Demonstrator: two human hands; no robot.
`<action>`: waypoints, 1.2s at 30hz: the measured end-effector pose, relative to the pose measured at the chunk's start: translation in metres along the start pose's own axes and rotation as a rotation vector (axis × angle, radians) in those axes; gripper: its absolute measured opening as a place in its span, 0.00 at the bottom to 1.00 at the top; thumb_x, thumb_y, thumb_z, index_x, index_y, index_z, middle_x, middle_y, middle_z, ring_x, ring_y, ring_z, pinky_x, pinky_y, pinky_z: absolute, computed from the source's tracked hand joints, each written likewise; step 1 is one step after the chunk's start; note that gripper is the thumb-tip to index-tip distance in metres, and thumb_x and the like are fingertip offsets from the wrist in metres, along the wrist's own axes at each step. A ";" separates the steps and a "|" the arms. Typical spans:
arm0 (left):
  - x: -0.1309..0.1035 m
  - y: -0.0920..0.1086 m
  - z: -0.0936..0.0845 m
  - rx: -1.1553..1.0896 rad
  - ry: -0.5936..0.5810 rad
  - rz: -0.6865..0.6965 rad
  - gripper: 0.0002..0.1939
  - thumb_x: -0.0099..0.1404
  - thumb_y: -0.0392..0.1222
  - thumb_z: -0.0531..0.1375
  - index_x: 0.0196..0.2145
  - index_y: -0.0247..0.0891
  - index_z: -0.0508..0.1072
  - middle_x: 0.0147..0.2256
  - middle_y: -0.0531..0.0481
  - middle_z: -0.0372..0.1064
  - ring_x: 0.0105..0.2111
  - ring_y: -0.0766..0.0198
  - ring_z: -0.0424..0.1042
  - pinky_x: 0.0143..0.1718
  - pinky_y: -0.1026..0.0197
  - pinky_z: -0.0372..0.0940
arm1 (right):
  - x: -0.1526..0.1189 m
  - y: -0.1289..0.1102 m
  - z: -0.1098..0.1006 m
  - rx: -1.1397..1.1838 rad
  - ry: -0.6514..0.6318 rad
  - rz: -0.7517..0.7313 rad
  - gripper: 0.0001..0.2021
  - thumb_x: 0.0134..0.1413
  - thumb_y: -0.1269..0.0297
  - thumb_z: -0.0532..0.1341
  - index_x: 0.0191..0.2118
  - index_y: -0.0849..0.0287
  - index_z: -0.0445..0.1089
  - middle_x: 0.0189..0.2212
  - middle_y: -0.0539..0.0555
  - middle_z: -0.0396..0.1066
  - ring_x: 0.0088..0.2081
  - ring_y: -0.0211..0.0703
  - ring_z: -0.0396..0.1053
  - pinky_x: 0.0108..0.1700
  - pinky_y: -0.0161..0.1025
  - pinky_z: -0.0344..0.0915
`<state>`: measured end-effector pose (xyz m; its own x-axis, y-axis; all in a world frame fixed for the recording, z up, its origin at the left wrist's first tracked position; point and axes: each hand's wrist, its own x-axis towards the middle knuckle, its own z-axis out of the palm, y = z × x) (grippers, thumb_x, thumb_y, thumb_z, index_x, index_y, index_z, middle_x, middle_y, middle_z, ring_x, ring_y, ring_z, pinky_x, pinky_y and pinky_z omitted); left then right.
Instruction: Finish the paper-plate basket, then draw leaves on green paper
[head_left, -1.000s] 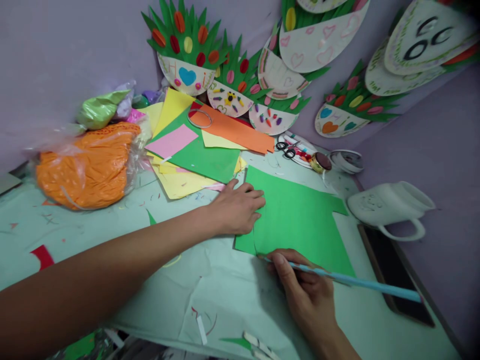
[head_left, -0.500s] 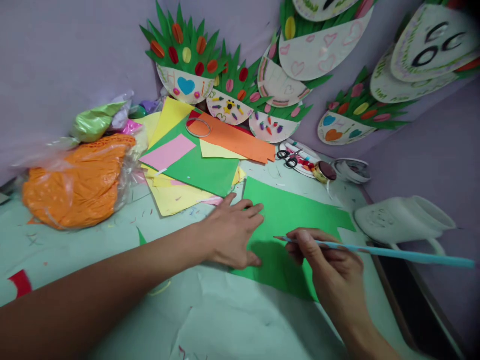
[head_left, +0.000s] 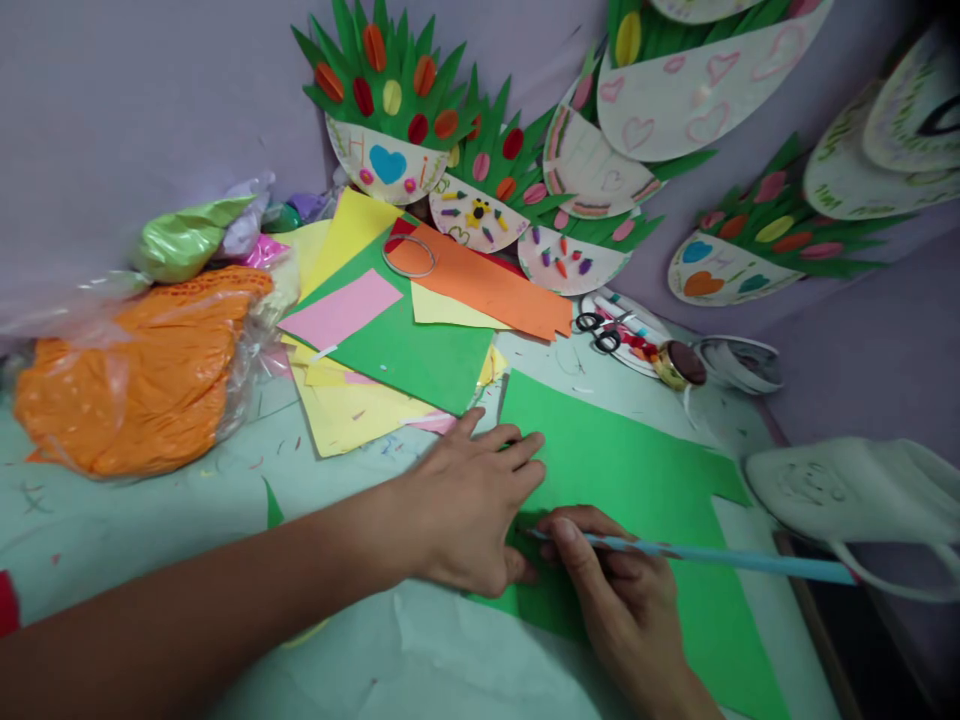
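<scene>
A large sheet of green paper (head_left: pixel 637 460) lies on the pale table, with a notch cut in its right side. My left hand (head_left: pixel 480 500) is spread flat over the sheet's left edge, fingers apart, holding nothing else. In my right hand (head_left: pixel 622 580) is a long light-blue pencil (head_left: pixel 720 557), gripped near its point. The pencil tip is at the green paper, close to my left thumb; the exact contact is hard to make out. The pencil's far end slants off to the right.
Behind my left hand, coloured sheets (head_left: pixel 420 345) are stacked with an orange strip (head_left: pixel 480 280) and a metal ring on top. An orange bag (head_left: pixel 142 375) sits at left. Scissors (head_left: pixel 600 330), a tape roll (head_left: pixel 739 362) and a white mug (head_left: pixel 847 490) stand right. Paper-plate crafts (head_left: pixel 390 165) hang on the wall.
My right hand has moved left and down with the pencil, bringing its tip nearer my left thumb. The left hand stays spread on the green paper. The camera view has shifted slightly.
</scene>
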<state>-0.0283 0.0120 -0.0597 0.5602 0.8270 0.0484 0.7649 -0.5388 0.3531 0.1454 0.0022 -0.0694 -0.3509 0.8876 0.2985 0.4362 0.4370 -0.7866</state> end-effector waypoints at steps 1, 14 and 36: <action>0.000 0.000 0.000 -0.004 0.003 0.002 0.32 0.53 0.59 0.59 0.51 0.37 0.63 0.61 0.41 0.51 0.60 0.50 0.50 0.59 0.41 0.38 | 0.001 0.000 0.000 -0.008 0.003 -0.003 0.15 0.56 0.67 0.57 0.19 0.59 0.70 0.22 0.52 0.73 0.23 0.37 0.72 0.23 0.27 0.66; -0.002 0.000 0.001 -0.059 0.045 0.010 0.32 0.52 0.56 0.61 0.50 0.36 0.64 0.60 0.41 0.53 0.59 0.50 0.51 0.59 0.42 0.36 | 0.016 0.001 0.002 -0.033 0.032 -0.041 0.15 0.55 0.69 0.57 0.19 0.59 0.72 0.23 0.53 0.75 0.22 0.35 0.72 0.22 0.25 0.66; -0.020 0.038 0.024 0.350 0.443 0.238 0.09 0.63 0.37 0.55 0.35 0.30 0.72 0.35 0.42 0.72 0.35 0.55 0.67 0.39 0.52 0.56 | 0.026 0.012 -0.001 0.062 0.000 0.168 0.20 0.53 0.60 0.58 0.15 0.62 0.70 0.21 0.55 0.73 0.19 0.36 0.69 0.18 0.27 0.62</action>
<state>-0.0031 -0.0285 -0.0698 0.6003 0.6253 0.4986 0.7364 -0.6753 -0.0397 0.1417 0.0308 -0.0704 -0.2769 0.9475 0.1598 0.4365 0.2722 -0.8575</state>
